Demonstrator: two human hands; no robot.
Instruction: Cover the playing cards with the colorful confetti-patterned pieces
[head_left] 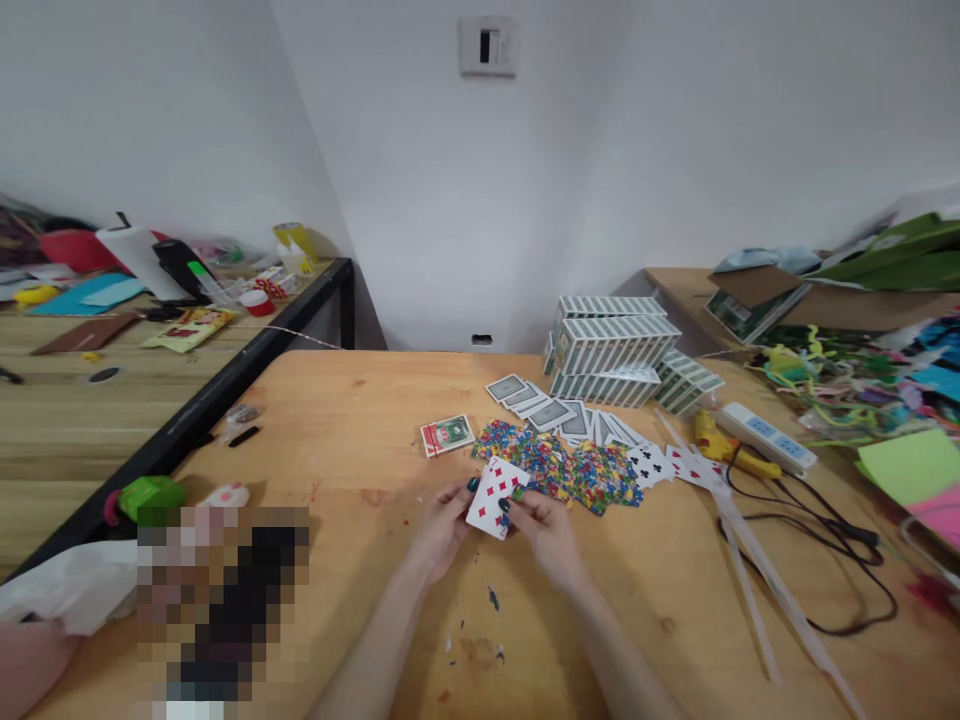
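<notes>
A playing card with red diamonds (493, 490) is held face up over the table. My left hand (448, 522) pinches its left edge, and the fingers of my right hand (546, 525) close on its right side. Whether more cards lie under it I cannot tell. Just beyond my hands spreads a patch of small multicoloured pieces (600, 478). A row of face-down playing cards (551, 414) fans out behind it. A card of clubs (649, 465) and a card of hearts (686, 467) lie face up at the right. A green and red card box (448, 436) rests behind my left hand.
Striped green-and-white boxes (619, 345) are stacked at the back. To the right lie a yellow glue gun (731, 447), a power strip (769, 438), black cable (825, 515) and translucent sticks (776, 600). A green toy (154, 497) sits left. Another table (112, 400) adjoins there.
</notes>
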